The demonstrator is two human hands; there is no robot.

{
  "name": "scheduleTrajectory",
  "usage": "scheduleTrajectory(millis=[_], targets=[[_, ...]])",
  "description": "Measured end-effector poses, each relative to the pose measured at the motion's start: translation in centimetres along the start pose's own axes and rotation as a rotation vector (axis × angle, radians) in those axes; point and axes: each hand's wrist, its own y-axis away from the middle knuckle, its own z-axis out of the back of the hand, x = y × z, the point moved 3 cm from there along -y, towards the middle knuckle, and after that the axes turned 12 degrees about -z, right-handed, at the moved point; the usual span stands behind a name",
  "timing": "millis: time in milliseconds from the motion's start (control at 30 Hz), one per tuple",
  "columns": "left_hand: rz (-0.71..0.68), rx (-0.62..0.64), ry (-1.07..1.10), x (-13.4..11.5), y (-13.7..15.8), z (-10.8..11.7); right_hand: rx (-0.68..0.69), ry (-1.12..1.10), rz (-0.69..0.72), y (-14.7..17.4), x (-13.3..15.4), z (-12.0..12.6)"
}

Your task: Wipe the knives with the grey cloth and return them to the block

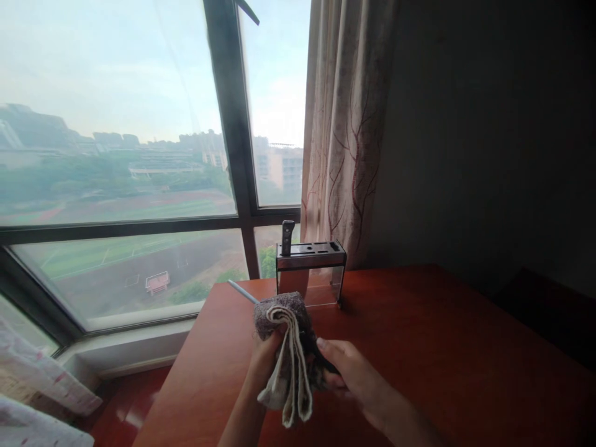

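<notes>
A folded, fuzzy grey-brown cloth (284,310) with pale edges is wrapped around a knife (243,291) above the table. The knife's narrow grey blade end pokes out at the cloth's upper left, and its middle is hidden in the folds. My left hand (269,354) grips the cloth from the left, with most of its fingers covered by it. On the other side, my right hand (347,366) is closed around the knife's black handle (327,360). Just beyond the cloth stands a clear-sided knife block (311,253) with another dark-handled knife (287,238) upright in its left slot.
The reddish-brown wooden table (419,347) stretches out to the right, its left edge near the window sill (125,341). A patterned curtain (349,136) hangs behind the knife block. Large windows fill the left, and a pale spotted fabric (41,372) lies at lower left.
</notes>
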Motion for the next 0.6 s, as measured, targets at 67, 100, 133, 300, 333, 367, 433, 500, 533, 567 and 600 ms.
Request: scheduleTrajectory(millis=[67,100,133,300,333,367,433,500,533,567,600], targets=[[-0.05,-0.019,-0.078,-0.2,-0.3,0.2,-0.158,0.224,0.179,0.5,0.7,0.1],[-0.059,-0.027,-0.103,-0.2,-0.5,0.4,-0.225,0.35,0.262,0.9,1.0,0.1],[-0.06,-0.032,-0.12,-0.2,-0.7,0.5,-0.276,0.478,0.329,1.2,1.3,0.1],[-0.037,-0.041,-0.083,-0.2,-1.4,1.3,-0.485,1.059,0.495,2.6,1.6,0.5],[-0.026,-0.047,-0.063,-0.2,-1.6,1.4,-0.535,1.15,0.528,2.9,1.6,0.6],[-0.018,-0.058,-0.047,-0.2,-1.7,1.5,-0.58,1.224,0.561,3.1,1.6,0.6],[-0.013,-0.087,-0.025,-0.3,-1.9,1.7,-0.642,1.312,0.617,3.6,1.7,0.6],[-0.008,-0.111,-0.008,-0.4,-1.9,1.8,-0.615,1.274,0.619,4.2,1.8,0.7],[0.0,-0.116,0.003,-0.5,-1.8,1.8,-0.555,1.197,0.584,4.4,1.9,0.8],[0.01,-0.117,0.014,-0.5,-1.7,1.8,-0.479,1.08,0.523,4.5,1.8,0.9],[0.023,-0.116,0.027,-0.5,-1.6,1.7,-0.39,0.931,0.436,4.5,1.7,1.2]])
